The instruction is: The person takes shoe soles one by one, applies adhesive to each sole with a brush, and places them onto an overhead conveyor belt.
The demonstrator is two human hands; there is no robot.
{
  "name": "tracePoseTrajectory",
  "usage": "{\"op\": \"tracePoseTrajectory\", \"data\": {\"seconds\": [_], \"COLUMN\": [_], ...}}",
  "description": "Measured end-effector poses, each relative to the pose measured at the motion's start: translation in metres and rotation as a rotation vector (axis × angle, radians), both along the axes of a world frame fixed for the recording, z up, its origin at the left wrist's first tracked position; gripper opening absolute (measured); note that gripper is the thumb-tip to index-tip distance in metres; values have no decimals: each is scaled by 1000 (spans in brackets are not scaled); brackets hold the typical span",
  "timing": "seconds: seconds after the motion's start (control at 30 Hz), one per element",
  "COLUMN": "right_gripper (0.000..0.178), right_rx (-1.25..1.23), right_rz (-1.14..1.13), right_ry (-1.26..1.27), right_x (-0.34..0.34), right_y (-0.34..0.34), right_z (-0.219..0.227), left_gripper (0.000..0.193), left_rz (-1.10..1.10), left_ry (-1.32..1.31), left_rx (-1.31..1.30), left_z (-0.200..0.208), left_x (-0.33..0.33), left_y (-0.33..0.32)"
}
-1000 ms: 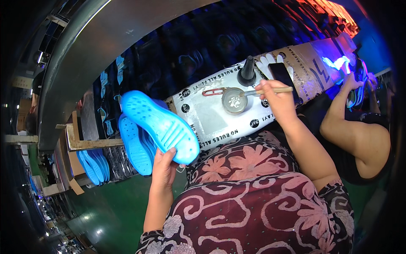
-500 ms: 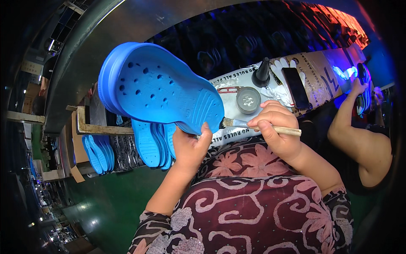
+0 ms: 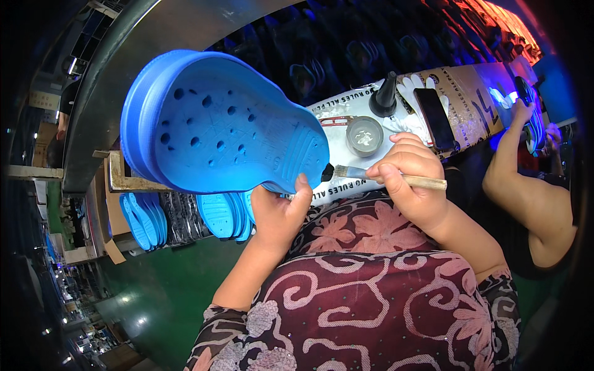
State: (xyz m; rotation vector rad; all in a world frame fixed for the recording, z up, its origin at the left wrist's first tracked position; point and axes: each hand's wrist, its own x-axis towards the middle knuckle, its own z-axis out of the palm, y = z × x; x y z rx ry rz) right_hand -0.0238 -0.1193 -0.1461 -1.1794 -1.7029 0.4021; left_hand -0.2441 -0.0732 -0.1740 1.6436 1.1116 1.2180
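Observation:
A large blue foam clog [image 3: 247, 170] with round holes in its toe end is tilted up in front of me, its heel end to the right. My left hand [image 3: 277, 210] grips its near side by the heel, thumb over the rim. In my right hand [image 3: 409, 176], fingers closed, is a flat brush [image 3: 354, 173] with a pale wooden handle. Its bristles are at a small dark patch on the clog's heel edge; whether they touch cannot be made out. Just beyond the brush, a round grey cup [image 3: 364, 137] holds some whitish stuff.
A black cone-shaped bottle [image 3: 385, 98], white gloves [image 3: 407, 91] and a dark phone [image 3: 434, 116] lie on the printed work surface. Blue sole-shaped pieces [image 3: 224, 217] stand stacked at lower left, near a wooden frame [image 3: 120, 179]. A co-worker's arm [image 3: 516, 185] is at right.
The clog has shifted a little left, its toe end nearer the view. The brush has moved slightly right with my right hand, its bristles still by the heel edge.

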Motion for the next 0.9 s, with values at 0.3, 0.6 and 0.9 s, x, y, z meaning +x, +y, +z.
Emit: {"op": "tracePoseTrajectory", "data": {"seconds": [0.3,0.6,0.9], "right_gripper": [14,8,7], "right_rx": [57,112,123], "right_rz": [-7,29,17], "right_ry": [-48,-66,-38], "right_x": [-2,-7,-7], "right_y": [5,2,2], "right_z": [-6,-4,0], "left_gripper": [17,15,28], "left_rz": [-28,-30,-37], "left_ry": [-31,-78,74], "left_rx": [-21,100,132], "left_z": [0,-11,-10], "left_x": [5,9,7], "left_y": [-3,-9,-9]}}
